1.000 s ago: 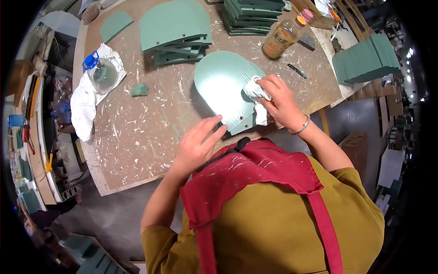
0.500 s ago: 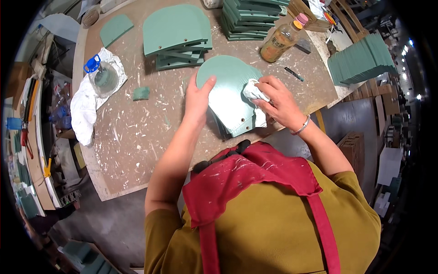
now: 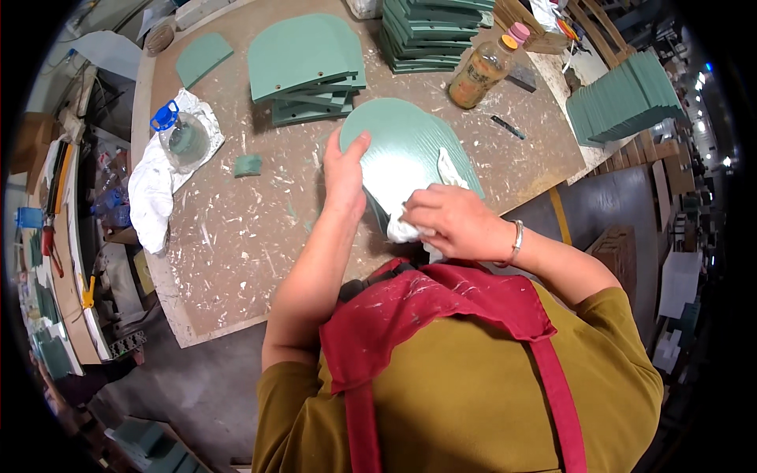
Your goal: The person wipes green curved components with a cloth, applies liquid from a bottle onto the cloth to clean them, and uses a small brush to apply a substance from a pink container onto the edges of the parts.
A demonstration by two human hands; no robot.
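Note:
In front of me lies a small stack of pale green, round-ended panels [image 3: 394, 150], its top face shiny and streaked. My left hand [image 3: 344, 169] grips the stack's left edge, thumb on top and fingers down the side. Bunched in my right hand [image 3: 453, 221] is a white cloth [image 3: 402, 227], pressed on the near edge of the top panel. Part of that cloth sticks out beyond my fingers on the right. The right hand covers the panel's near right corner.
Behind stand a stack of green panels [image 3: 303, 59] and a taller one [image 3: 430, 35]. An amber drink bottle [image 3: 477, 77] and a black pen [image 3: 509, 128] lie to the right. At left, a clear jug [image 3: 183, 140] with a blue cap rests on white cloth [image 3: 150, 197]; a green scrap [image 3: 247, 165] is nearby.
My right hand has moved with the cloth from the panel's right side down and left to its near edge. My left hand keeps its hold.

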